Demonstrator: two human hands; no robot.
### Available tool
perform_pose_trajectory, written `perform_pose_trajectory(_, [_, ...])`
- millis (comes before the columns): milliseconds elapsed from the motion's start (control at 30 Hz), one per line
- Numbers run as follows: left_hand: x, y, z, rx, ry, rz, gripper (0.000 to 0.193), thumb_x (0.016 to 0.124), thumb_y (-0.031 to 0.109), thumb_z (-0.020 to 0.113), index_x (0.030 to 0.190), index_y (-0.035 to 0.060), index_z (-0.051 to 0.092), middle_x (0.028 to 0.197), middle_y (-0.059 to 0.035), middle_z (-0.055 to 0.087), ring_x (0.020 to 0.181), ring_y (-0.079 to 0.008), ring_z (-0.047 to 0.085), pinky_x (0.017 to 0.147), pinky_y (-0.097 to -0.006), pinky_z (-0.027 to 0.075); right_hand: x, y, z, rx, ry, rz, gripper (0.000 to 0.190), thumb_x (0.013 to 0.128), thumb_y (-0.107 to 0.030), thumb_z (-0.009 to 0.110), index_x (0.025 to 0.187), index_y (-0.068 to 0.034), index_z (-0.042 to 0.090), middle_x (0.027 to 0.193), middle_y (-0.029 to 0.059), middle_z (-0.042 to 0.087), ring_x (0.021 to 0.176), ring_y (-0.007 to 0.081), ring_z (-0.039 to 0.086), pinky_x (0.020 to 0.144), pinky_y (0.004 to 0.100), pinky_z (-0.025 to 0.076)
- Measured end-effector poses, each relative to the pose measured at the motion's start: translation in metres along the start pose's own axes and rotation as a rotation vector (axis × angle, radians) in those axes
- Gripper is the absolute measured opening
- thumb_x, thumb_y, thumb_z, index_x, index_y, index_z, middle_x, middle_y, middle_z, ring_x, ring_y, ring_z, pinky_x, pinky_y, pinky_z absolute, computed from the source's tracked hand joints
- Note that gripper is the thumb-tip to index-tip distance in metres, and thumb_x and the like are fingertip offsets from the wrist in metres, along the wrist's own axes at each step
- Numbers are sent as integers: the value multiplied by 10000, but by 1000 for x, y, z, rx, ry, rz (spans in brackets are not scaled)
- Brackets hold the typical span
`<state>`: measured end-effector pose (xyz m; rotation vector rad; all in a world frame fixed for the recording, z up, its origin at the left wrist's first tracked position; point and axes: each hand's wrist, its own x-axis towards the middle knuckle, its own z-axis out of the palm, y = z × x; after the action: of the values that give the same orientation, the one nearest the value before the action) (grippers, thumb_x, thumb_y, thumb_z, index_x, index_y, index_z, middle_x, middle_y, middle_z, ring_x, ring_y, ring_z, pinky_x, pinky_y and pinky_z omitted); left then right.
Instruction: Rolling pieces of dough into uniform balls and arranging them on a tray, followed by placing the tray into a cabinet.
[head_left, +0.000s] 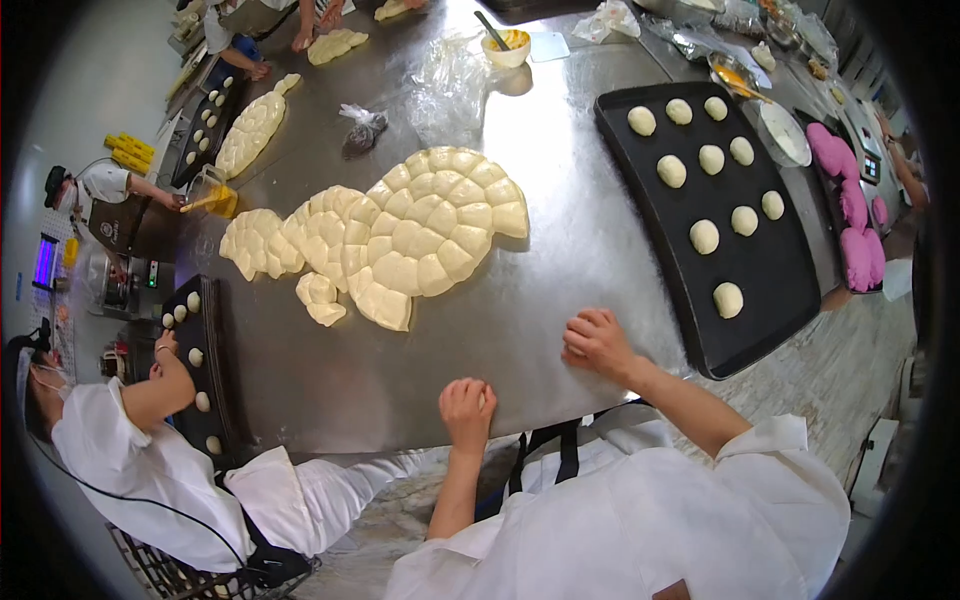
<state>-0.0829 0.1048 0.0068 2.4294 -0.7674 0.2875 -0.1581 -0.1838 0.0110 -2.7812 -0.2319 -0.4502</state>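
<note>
My left hand (467, 409) is curled low at the front edge of the steel table (360, 397), with a bit of pale dough showing between its fingers. Farther right, my right hand (595, 341) is cupped over a piece of dough (574, 351), mostly hidden by the fingers. Beyond both hands lies a large dough shape (420, 232) made of many joined, glossy pieces, with a small dough lobe (320, 298) beside it. A black baking tray (765, 292) at the right holds several round dough balls (704, 237), spaced apart.
At the left, a co-worker (150, 450) reaches to a black tray (202, 292) of dough balls. Another person (112, 187) holds a jug of yellow liquid (217, 196). Crumpled plastic film (448, 90), a bagged dark filling (364, 131) and a white bowl (507, 51) stand at the back. Pink dough (855, 202) lies far right.
</note>
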Motion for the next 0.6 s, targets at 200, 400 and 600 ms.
perform_pose_trajectory(200, [-7, 24, -37, -39, -46, -137, 654, 681, 263, 910, 1229, 87, 601, 1249, -149, 549, 1221, -358, 506, 1021, -457, 442, -39, -14, -51, 258, 83, 469, 999, 643, -388, 927, 1456, -55, 450, 1366, 185, 501, 1254, 379, 484, 1083, 460, 396])
perform_pose_trajectory(400, [-60, 19, -49, -92, -35, -454, 1017, 659, 310, 949, 1479, 90, 388, 1441, -164, 364, 1257, -329, 466, 1012, -456, 462, -59, -12, -58, 342, -42, 659, 1095, 654, -396, 932, 1523, -30, 375, 1381, 231, 476, 1267, 409, 461, 1084, 466, 405])
perform_pose_trajectory(600, [-14, 39, -37, -88, -90, -434, 867, 709, 220, 895, 1426, 57, 435, 1407, -197, 373, 1279, -388, 444, 1074, -473, 410, 5, -31, -34, 271, -168, 501, 926, 695, -360, 906, 1432, -37, 446, 1276, 224, 514, 1162, 412, 491, 1024, 480, 435])
